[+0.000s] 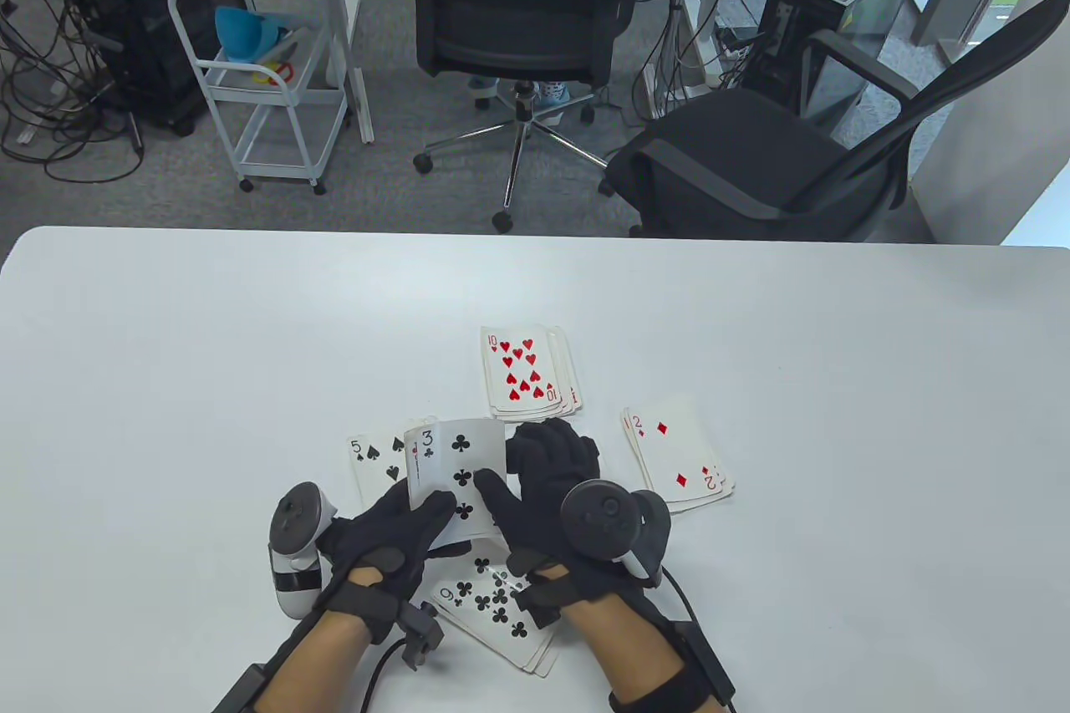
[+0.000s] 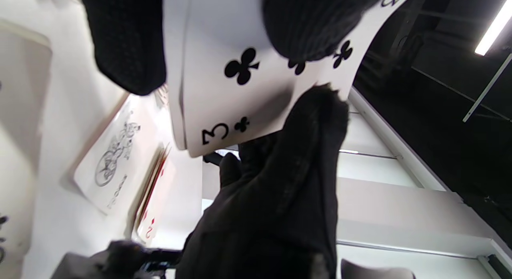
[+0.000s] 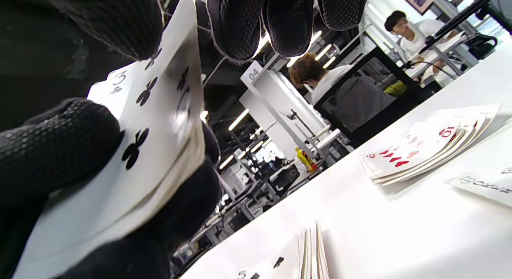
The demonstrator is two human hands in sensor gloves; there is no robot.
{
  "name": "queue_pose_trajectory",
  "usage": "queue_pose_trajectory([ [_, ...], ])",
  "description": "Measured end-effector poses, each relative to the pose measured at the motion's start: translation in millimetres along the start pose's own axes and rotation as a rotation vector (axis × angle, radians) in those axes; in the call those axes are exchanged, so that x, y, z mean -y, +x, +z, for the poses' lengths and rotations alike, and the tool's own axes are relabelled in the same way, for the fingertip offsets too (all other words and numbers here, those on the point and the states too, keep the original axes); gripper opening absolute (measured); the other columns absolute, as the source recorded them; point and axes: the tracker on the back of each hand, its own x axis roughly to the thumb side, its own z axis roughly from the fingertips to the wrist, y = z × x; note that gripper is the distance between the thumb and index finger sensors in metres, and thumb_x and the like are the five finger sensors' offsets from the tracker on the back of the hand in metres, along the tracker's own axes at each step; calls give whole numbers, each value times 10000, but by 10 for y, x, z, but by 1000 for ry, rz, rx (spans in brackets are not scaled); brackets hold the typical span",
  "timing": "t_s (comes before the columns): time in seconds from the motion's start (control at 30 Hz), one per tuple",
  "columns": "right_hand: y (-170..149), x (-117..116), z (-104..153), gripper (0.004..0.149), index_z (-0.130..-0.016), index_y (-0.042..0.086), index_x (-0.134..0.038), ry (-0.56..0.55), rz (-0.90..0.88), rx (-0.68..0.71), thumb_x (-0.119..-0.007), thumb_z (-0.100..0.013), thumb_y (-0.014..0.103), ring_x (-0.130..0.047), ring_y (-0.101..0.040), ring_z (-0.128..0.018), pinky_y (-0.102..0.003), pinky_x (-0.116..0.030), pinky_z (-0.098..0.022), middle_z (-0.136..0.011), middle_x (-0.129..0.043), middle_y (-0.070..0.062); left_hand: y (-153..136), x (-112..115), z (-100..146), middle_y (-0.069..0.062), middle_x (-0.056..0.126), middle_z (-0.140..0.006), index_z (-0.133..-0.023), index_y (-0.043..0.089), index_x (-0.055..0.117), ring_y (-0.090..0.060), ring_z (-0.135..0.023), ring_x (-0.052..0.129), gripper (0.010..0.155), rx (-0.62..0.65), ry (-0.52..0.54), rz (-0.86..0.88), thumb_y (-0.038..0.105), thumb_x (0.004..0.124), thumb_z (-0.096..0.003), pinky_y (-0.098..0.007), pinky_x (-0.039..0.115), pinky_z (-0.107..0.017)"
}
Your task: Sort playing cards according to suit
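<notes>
My left hand holds a small stack of cards face up just above the table, with the 3 of clubs on top. My right hand pinches the 3 of clubs, thumb on its face and fingers behind its far edge. The card also shows in the left wrist view and the right wrist view. Four face-up piles lie on the table: hearts topped by the 10, diamonds topped by the 2, spades topped by the 5, and clubs topped by the 9, partly under my wrists.
The white table ends at its far edge, with two office chairs and a cart beyond. A card with an ornate black drawing lies on the table beside the diamonds pile. The hearts pile shows in the right wrist view.
</notes>
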Motion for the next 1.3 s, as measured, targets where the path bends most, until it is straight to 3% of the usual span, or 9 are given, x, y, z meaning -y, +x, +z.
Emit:
queue_pose_trajectory([
  [0.2,19,2,27,507,-832,115,-729,-54,-32,4,-831,-510,492,-533,-502,-986,-742,-351,-665,-1002,-657,-191,-19,32,-6,-23,893,-931,-963,235,750,-272,-770,997,475,-5,-39,-24,406,848,-530,-389,941,-495],
  [0.47,-14,85,14,386,-749,72,-875,-106,-77,-3,-799,-532,382,-625,-472,-964,-738,-381,-670,-948,-769,-158,-55,13,-18,-73,883,-933,-970,216,747,-300,-765,986,508,-19,-48,37,478,794,-537,-406,930,-490],
  [0.67,-73,71,1,403,-788,89,-878,-97,-86,-21,-806,-533,393,-624,-478,-960,-738,-384,-666,-953,-764,-167,-62,25,-25,-78,872,-941,-981,216,728,-303,-774,978,520,-22,-56,54,486,784,-540,-405,927,-496],
  [0.83,-97,79,-8,470,-856,107,-778,-107,-80,-39,-856,-516,423,-605,-484,-965,-737,-384,-667,-984,-705,-178,-43,21,-13,-79,871,-942,-988,214,718,-305,-772,978,528,-19,-56,74,487,781,-541,-405,926,-495],
  [1.07,-118,152,-16,369,-825,145,-834,-119,-69,-49,-832,-531,368,-611,-482,-966,-738,-383,-669,-976,-730,-171,-36,-6,9,-72,868,-944,-991,216,708,-298,-775,979,515,-24,-17,45,459,779,-543,-401,928,-498],
  [1.3,-191,267,-25,353,-838,168,-836,-155,-38,-72,-789,-544,357,-604,-485,-968,-739,-377,-667,-981,-727,-172,23,-91,65,-41,864,-947,-994,227,696,-290,-782,974,510,54,125,126,454,766,-543,-403,924,-506],
])
